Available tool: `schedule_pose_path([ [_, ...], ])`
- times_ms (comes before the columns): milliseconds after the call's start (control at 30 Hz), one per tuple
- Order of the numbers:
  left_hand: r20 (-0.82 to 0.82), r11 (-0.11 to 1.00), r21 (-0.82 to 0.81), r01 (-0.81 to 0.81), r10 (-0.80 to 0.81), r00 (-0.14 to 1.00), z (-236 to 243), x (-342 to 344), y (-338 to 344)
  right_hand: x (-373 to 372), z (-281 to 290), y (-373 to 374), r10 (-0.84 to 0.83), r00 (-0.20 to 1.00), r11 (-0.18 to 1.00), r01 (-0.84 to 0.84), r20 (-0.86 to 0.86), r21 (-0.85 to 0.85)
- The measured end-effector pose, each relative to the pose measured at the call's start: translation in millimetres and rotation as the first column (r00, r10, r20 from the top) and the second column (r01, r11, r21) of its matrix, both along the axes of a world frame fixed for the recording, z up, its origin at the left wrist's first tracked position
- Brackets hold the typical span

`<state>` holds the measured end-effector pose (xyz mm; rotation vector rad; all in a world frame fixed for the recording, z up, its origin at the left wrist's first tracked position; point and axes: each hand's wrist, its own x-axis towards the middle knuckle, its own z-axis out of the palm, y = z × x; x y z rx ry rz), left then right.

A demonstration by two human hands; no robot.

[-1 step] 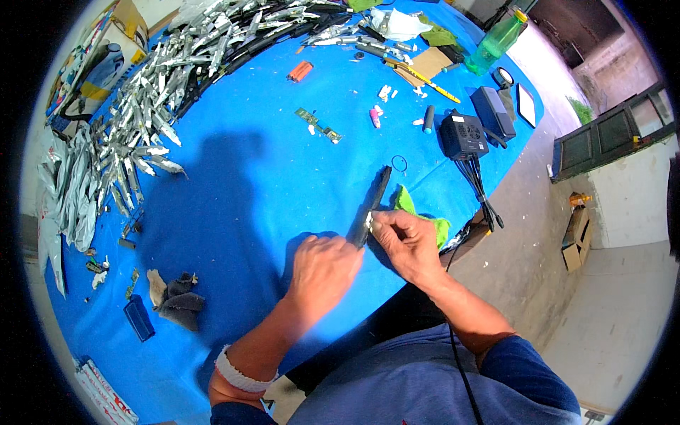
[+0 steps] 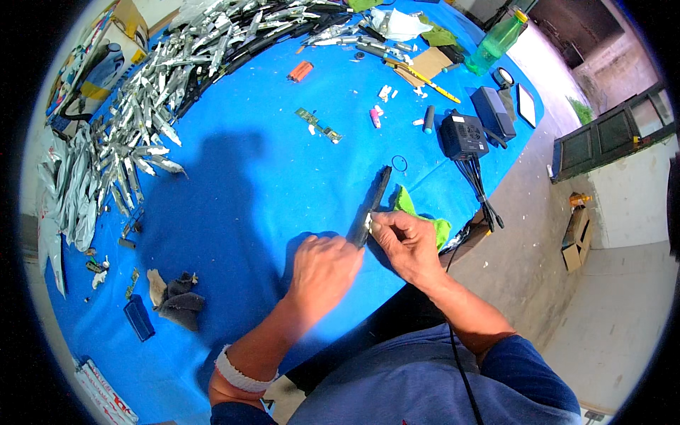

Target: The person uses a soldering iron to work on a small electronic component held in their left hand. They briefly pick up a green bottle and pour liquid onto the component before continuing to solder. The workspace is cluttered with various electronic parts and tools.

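Observation:
A long, narrow black bar [image 2: 380, 190] slants up over the blue cloth. Its lower end is in my left hand [image 2: 322, 273], whose fingers are curled round it and partly hidden. My right hand [image 2: 409, 244] pinches a small white piece [image 2: 368, 221] against the bar's side; whether that piece is stuck to the bar I cannot tell. Just behind my right hand lies a bright green cloth [image 2: 405, 201]. A thin dark ring [image 2: 399, 163] rests beyond the bar's tip.
A big heap of silvery and black strips [image 2: 152, 106] fills the far left. A black power unit [image 2: 464, 134] with cables sits at the right edge, near a green bottle [image 2: 496, 44]. A circuit board [image 2: 319, 125], an orange block [image 2: 300, 71] and a grey rag [image 2: 180, 304] lie about.

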<state>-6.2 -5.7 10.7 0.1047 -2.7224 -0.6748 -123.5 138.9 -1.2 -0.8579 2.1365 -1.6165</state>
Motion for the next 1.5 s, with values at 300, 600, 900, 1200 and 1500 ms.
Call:
schedule_pose_path([
  [300,-0.010,1.000,0.029,0.003,-0.003,1.000,-2.7,-0.4,-1.2,4.5,8.1,-5.7,-0.127,0.981,0.987,0.140,0.145,-0.078],
  [600,-0.014,1.000,0.023,-0.001,0.002,1.000,-1.4,0.1,-1.1,6.7,7.6,-4.2,-0.125,0.983,0.987,0.137,0.135,-0.081],
  [900,-0.007,1.000,0.016,0.014,-0.014,1.000,0.9,0.3,-0.5,-1.0,-2.1,5.9,0.014,0.999,1.000,-0.014,-0.031,0.024],
  [1200,-0.001,1.000,0.017,0.009,-0.009,1.000,-2.0,-0.3,-0.7,2.5,3.5,3.5,-0.012,0.999,1.000,0.012,-0.032,-0.002],
  [1500,-0.012,1.000,0.030,0.007,-0.007,1.000,-2.2,0.1,-1.5,1.7,7.5,-2.4,-0.081,0.988,0.994,0.089,0.132,-0.060],
])
